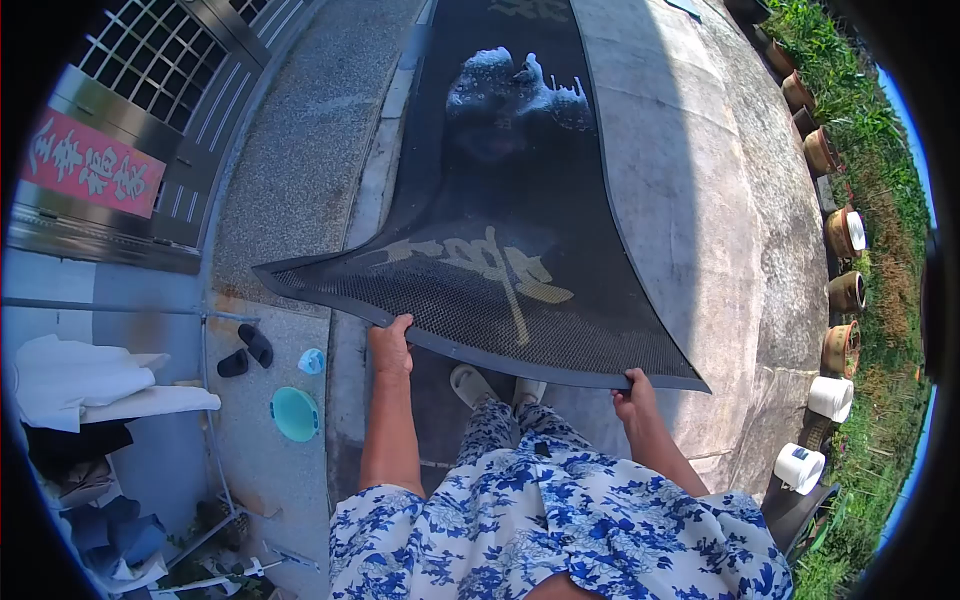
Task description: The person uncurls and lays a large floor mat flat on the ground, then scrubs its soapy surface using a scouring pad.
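A long black floor mat (500, 200) with yellowish characters stretches away from me over the ground. White suds and a wet patch (515, 85) lie on its farther part. My left hand (392, 342) grips the mat's near edge left of centre, with the thumb on top. Near the right corner, my right hand (634, 392) is closed on the same edge. That near end is lifted off the ground between my hands, and its left corner sticks out past my left hand. My fingers under the mat are hidden.
Dark slippers (246, 350), a green basin (295, 413) and a small blue-white container (312, 361) are on the ground at left. Cloths hang on a rack (85, 385) beside a metal door (140, 90). Plant pots and white buckets (799, 467) line the grass at right.
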`<state>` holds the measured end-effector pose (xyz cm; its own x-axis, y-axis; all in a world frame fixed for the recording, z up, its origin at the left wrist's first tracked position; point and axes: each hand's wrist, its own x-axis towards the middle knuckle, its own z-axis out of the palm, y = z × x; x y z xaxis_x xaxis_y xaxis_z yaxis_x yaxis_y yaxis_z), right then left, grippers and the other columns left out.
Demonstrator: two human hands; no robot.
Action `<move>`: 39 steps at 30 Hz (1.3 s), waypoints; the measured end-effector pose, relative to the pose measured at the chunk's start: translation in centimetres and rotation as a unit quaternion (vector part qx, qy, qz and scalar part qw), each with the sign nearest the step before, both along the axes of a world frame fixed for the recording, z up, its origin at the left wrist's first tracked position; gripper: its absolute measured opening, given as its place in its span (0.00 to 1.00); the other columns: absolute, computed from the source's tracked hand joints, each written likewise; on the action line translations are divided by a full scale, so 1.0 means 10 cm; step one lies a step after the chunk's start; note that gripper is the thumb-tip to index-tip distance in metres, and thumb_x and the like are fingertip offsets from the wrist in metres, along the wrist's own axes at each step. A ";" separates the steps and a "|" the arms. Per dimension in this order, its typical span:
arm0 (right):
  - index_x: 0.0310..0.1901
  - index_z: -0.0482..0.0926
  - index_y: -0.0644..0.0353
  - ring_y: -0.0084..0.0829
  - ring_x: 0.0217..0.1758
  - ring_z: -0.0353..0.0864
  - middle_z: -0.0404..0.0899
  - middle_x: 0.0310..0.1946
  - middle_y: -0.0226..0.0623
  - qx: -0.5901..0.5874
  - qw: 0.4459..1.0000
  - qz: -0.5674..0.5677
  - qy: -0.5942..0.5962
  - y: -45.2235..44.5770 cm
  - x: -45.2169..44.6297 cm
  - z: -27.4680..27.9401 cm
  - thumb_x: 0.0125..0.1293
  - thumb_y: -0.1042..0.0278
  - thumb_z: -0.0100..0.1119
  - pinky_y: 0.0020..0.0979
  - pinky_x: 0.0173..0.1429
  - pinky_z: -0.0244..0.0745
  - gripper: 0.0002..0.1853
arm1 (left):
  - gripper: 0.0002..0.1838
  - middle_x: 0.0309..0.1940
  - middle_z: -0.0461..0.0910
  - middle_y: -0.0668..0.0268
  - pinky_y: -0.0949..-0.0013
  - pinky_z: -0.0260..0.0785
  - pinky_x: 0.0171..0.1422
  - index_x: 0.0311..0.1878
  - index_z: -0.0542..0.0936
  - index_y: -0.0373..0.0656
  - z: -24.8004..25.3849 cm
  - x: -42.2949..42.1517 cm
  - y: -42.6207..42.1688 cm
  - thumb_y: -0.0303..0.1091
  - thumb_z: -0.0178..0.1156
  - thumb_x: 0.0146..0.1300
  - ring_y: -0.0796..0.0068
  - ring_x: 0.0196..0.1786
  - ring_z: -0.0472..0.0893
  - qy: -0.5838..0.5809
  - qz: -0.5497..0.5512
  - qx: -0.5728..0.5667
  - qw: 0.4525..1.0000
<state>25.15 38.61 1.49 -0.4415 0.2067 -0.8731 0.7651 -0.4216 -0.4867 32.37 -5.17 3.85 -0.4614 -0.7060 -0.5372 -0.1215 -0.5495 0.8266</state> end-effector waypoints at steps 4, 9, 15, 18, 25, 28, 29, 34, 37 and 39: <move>0.34 0.68 0.55 0.34 0.17 0.73 0.72 0.21 0.38 -0.037 0.998 0.004 -0.043 -0.04 0.47 0.14 0.60 0.63 0.53 0.25 0.15 0.63 0.07 | 0.07 0.25 0.73 0.70 0.73 0.69 0.25 0.30 0.74 0.38 0.48 0.15 -0.04 0.17 0.62 0.51 0.77 0.23 0.75 0.037 -0.020 -0.034 0.999; 0.33 0.68 0.55 0.33 0.17 0.72 0.72 0.22 0.38 -0.079 0.988 0.003 -0.132 -0.27 0.87 0.23 0.61 0.63 0.52 0.26 0.15 0.67 0.08 | 0.07 0.30 0.75 0.67 0.73 0.73 0.37 0.34 0.75 0.33 0.97 0.41 -0.20 0.17 0.62 0.53 0.75 0.30 0.78 0.066 -0.057 -0.072 0.994; 0.32 0.68 0.54 0.31 0.15 0.71 0.71 0.21 0.35 -0.063 0.989 -0.017 -0.133 -0.26 0.86 0.31 0.59 0.61 0.56 0.24 0.14 0.66 0.09 | 0.12 0.33 0.74 0.68 0.72 0.73 0.41 0.42 0.76 0.33 0.80 0.78 -0.06 0.16 0.61 0.53 0.76 0.33 0.78 0.049 0.017 -0.082 0.995; 0.33 0.68 0.57 0.30 0.16 0.70 0.71 0.23 0.36 -0.050 0.996 -0.032 -0.070 -0.37 0.77 0.29 0.61 0.65 0.54 0.23 0.14 0.65 0.07 | 0.10 0.32 0.74 0.67 0.68 0.75 0.34 0.39 0.75 0.36 0.32 0.90 -0.18 0.17 0.61 0.53 0.72 0.31 0.78 0.027 0.048 -0.021 0.998; 0.30 0.70 0.55 0.31 0.13 0.71 0.72 0.19 0.35 0.045 0.998 -0.029 -0.040 -0.37 0.40 -0.34 0.59 0.63 0.57 0.25 0.13 0.62 0.08 | 0.11 0.34 0.74 0.59 0.60 0.77 0.26 0.41 0.73 0.35 -1.11 0.93 -0.15 0.21 0.61 0.53 0.62 0.31 0.79 -0.102 0.100 0.209 0.967; 0.29 0.71 0.57 0.31 0.12 0.71 0.72 0.17 0.36 0.109 0.993 0.017 -0.034 -0.38 -0.01 -0.50 0.58 0.64 0.57 0.25 0.13 0.62 0.08 | 0.10 0.35 0.75 0.57 0.58 0.77 0.26 0.40 0.73 0.35 -1.43 0.82 0.04 0.23 0.61 0.55 0.60 0.31 0.79 -0.131 0.116 0.228 0.958; 0.28 0.72 0.59 0.30 0.12 0.71 0.72 0.16 0.37 0.144 0.988 0.049 -0.035 -0.37 -0.10 -0.55 0.57 0.65 0.58 0.25 0.13 0.62 0.08 | 0.10 0.36 0.75 0.56 0.57 0.77 0.26 0.40 0.74 0.34 -1.51 0.79 0.08 0.24 0.61 0.55 0.59 0.31 0.80 -0.148 0.113 0.223 0.957; 0.27 0.72 0.61 0.30 0.11 0.71 0.72 0.15 0.38 0.178 0.979 0.087 -0.055 -0.26 -0.18 -0.96 0.57 0.65 0.58 0.25 0.12 0.63 0.09 | 0.13 0.39 0.75 0.54 0.54 0.80 0.29 0.44 0.73 0.32 -1.66 0.60 0.16 0.24 0.62 0.56 0.57 0.33 0.81 -0.215 0.050 0.170 0.960; 0.29 0.72 0.59 0.30 0.13 0.71 0.72 0.16 0.38 0.177 0.974 0.031 -0.137 -0.20 -0.08 -1.23 0.57 0.63 0.58 0.24 0.13 0.64 0.09 | 0.14 0.40 0.75 0.53 0.54 0.81 0.31 0.45 0.73 0.31 -1.74 0.47 0.12 0.24 0.61 0.57 0.56 0.35 0.81 -0.232 0.051 0.180 0.955; 0.31 0.73 0.56 0.29 0.14 0.72 0.72 0.18 0.36 0.145 0.978 -0.022 -0.151 -0.14 0.02 -1.38 0.59 0.61 0.59 0.23 0.13 0.64 0.09 | 0.14 0.42 0.75 0.53 0.53 0.81 0.33 0.46 0.72 0.30 -1.82 0.40 0.08 0.23 0.61 0.58 0.55 0.37 0.81 -0.223 0.059 0.198 0.953</move>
